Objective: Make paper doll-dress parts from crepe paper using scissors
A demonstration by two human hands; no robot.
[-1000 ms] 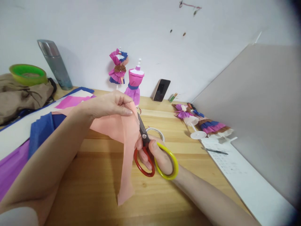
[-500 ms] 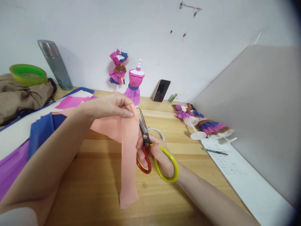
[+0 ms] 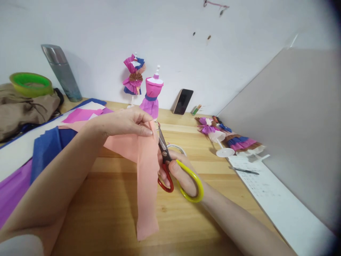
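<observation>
Between thumb and fingers, my left hand (image 3: 133, 122) pinches the folded top of a peach crepe paper strip (image 3: 147, 188). One length of the strip hangs down over the table, and another part runs back leftward beneath my left forearm. My right hand (image 3: 183, 174) holds scissors (image 3: 165, 154) with one yellow and one red handle, thumb through the yellow loop. Their dark blades point up along the strip's right edge, close to my left fingertips. Whether the blades touch the paper I cannot tell. Behind the scissors lies a roll of tape (image 3: 178, 147), partly hidden.
Against the wall stand two small dress forms in paper dresses (image 3: 151, 93), a phone (image 3: 183, 101) and a bottle (image 3: 62, 73). Coloured paper sheets (image 3: 46, 149) and a bag (image 3: 23, 106) lie left. At right are toppled dress forms (image 3: 225, 152), a pen (image 3: 246, 171) and a written sheet (image 3: 266, 192).
The scissors' handles have drawn closer together and shifted slightly up. My left hand and the hanging strip have moved down a little.
</observation>
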